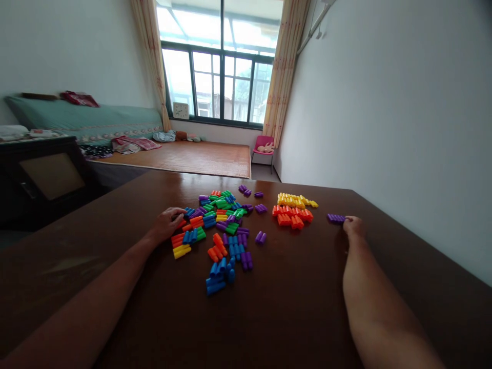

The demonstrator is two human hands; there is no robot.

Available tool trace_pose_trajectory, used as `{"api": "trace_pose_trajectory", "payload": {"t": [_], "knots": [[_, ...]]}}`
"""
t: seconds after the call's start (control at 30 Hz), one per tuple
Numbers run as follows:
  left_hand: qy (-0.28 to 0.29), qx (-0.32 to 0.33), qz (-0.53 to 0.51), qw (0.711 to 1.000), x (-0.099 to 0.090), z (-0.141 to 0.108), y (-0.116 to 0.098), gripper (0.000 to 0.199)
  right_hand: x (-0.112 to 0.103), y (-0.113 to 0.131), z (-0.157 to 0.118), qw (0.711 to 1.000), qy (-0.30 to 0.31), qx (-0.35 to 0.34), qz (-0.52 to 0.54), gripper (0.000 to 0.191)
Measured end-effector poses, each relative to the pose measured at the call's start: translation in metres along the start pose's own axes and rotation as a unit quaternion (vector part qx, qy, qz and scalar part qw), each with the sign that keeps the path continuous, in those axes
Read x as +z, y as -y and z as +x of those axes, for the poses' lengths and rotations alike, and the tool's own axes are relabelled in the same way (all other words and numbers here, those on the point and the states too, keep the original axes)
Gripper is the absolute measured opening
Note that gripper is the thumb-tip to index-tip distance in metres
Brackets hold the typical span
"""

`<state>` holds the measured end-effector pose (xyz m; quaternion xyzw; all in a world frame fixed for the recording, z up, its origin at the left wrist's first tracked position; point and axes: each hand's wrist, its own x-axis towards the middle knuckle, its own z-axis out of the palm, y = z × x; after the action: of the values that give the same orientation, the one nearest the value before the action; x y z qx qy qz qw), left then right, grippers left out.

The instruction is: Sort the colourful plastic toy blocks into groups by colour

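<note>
A mixed pile of plastic toy blocks (pixel 221 205), ribbed like short joined tubes in green, blue, purple, red, orange and yellow, lies on the brown table. My left hand (pixel 171 221) rests at the pile's left edge, fingers stretched over the nearest blocks; I see nothing gripped in it. Far to the right, my right hand (pixel 353 225) is closed on the near end of a row of purple blocks (pixel 335 218) lying on the table. Between the hands stand grouped orange blocks (pixel 292 215) and, behind them, yellow blocks (pixel 294 200).
Loose purple blocks (pixel 261 237) lie between the pile and the orange group. Several blue blocks (pixel 217 277) sit closer to me. Beyond the table (pixel 269 307) are a bed (pixel 207 156), a pink chair (pixel 264 143) and a dark cabinet (pixel 46 174). A wall (pixel 384 102) runs along the right.
</note>
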<state>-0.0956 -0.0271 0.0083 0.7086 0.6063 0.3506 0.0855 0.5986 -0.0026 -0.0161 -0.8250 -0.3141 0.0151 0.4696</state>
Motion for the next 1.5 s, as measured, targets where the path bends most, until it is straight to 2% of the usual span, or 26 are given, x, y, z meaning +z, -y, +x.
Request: {"api": "trace_pose_trajectory", "payload": {"t": [0.07,0.13,0.2,0.27,0.33,0.37,0.47,0.53,0.6,0.73,0.87,1.0,1.07,1.13,1.2,1.27,1.33,1.43,1.5], "knots": [[0.0,0.008,-0.004,1.0,0.002,0.0,0.0,0.044,0.0,-0.001,-0.003,1.0,-0.015,-0.011,-0.008,0.022],[0.002,0.019,-0.005,1.0,0.003,0.0,0.0,0.042,0.001,0.008,-0.011,0.997,-0.052,-0.053,-0.023,0.034],[0.003,0.027,-0.004,1.0,0.003,-0.001,-0.003,0.041,0.006,0.029,-0.025,0.988,-0.078,-0.127,-0.027,0.041],[0.001,0.031,-0.003,1.0,0.003,-0.002,-0.006,0.04,0.012,0.063,-0.048,0.975,-0.061,-0.215,-0.006,0.042],[-0.001,0.034,0.0,0.999,0.002,-0.003,-0.009,0.039,0.021,0.103,-0.083,0.949,0.001,-0.313,0.028,0.041],[-0.001,0.035,0.001,0.999,0.002,-0.003,-0.01,0.038,0.027,0.122,-0.103,0.928,0.046,-0.367,0.043,0.04],[-0.001,0.034,0.005,0.999,0.002,-0.003,-0.01,0.036,0.047,0.166,-0.168,0.839,0.187,-0.509,0.05,0.039],[0.0,0.032,0.002,0.999,0.003,-0.003,-0.008,0.035,0.064,0.183,-0.203,0.789,0.252,-0.56,0.024,0.04],[-0.001,0.032,-0.003,0.999,0.005,-0.003,-0.006,0.035,0.082,0.192,-0.225,0.774,0.288,-0.564,-0.009,0.041],[-0.004,0.025,-0.007,1.0,0.008,-0.002,-0.002,0.034,0.112,0.202,-0.239,0.788,0.323,-0.521,-0.056,0.039],[-0.005,0.016,-0.01,1.0,0.007,-0.004,-0.004,0.033,0.121,0.208,-0.243,0.788,0.346,-0.504,-0.073,0.022],[-0.002,0.019,-0.013,1.0,0.004,-0.005,-0.008,0.033,0.104,0.21,-0.232,0.798,0.354,-0.487,0.015,0.023],[0.002,0.025,-0.016,1.0,0.002,-0.005,-0.01,0.033,0.086,0.205,-0.209,0.816,0.344,-0.457,0.085,0.029],[0.004,0.027,-0.02,0.999,0.002,-0.004,-0.01,0.034,0.065,0.191,-0.172,0.848,0.314,-0.407,0.131,0.037],[0.004,0.027,-0.019,0.999,0.002,-0.003,-0.01,0.034,0.041,0.163,-0.126,0.89,0.257,-0.343,0.154,0.044],[0.004,0.029,-0.012,1.0,0.003,-0.002,-0.008,0.036,0.018,0.124,-0.08,0.933,0.184,-0.26,0.165,0.046],[0.008,0.034,-0.007,0.999,0.004,0.0,-0.004,0.038,-0.001,0.08,-0.043,0.962,0.13,-0.167,0.172,0.044],[0.011,0.033,-0.003,0.999,0.006,0.004,0.003,0.042,-0.017,0.031,-0.016,0.974,0.117,-0.064,0.184,0.04],[0.011,0.034,0.0,0.999,0.006,0.005,0.007,0.044,-0.019,0.02,-0.016,0.969,0.149,-0.061,0.185,0.04]]}}
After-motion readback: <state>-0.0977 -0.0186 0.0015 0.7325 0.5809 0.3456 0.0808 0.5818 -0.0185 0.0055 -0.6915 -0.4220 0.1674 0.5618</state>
